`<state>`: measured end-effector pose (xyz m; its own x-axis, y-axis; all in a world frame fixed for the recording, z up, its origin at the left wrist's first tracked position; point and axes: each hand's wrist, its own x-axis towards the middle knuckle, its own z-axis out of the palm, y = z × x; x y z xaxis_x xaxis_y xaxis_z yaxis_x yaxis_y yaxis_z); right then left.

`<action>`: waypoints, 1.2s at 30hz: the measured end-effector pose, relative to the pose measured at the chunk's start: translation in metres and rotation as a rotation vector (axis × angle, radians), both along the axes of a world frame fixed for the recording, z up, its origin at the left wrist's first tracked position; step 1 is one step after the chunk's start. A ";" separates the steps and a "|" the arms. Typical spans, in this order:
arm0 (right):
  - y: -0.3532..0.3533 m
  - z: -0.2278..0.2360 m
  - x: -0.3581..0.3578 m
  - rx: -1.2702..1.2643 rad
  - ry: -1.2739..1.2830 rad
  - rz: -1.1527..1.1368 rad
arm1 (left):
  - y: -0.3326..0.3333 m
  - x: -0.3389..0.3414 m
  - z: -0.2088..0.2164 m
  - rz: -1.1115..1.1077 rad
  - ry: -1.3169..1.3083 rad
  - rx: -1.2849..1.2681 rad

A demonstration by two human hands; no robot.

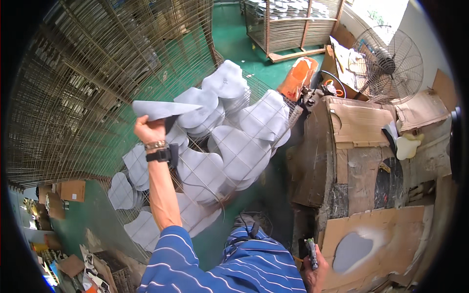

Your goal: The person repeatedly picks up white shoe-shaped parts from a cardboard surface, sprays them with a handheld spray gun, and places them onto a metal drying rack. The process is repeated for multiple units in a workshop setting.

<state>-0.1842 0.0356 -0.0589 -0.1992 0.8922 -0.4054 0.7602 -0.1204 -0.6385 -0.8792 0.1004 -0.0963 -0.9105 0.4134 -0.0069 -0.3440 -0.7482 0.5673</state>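
Observation:
My left hand (149,130) is closed on the edge of a flat light-grey cut sheet piece (163,109), tilted so its dark underside partly shows. The hand is stretched out over a wire rack (195,58) where many similar grey pieces (243,152) lie overlapping on and below the wires. Low on the right, my right hand (316,271) grips a silver tool that looks like a spray gun (311,252); its lower part is hidden. Beside that hand a single grey piece (352,251) lies on a cardboard-covered bench (337,188), with a whitish halo on the cardboard around it.
A large wire-cage fan (388,66) stands at the bench's far end, near an orange container (299,78). Tall wire shelving (88,83) rises on the left. Another rack (293,29) stands on the green floor at the back. Boxes (72,190) sit far left.

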 end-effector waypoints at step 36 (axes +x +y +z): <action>-0.072 -0.024 0.032 0.147 0.106 -0.516 | 0.077 0.298 -0.133 -0.068 1.157 -0.977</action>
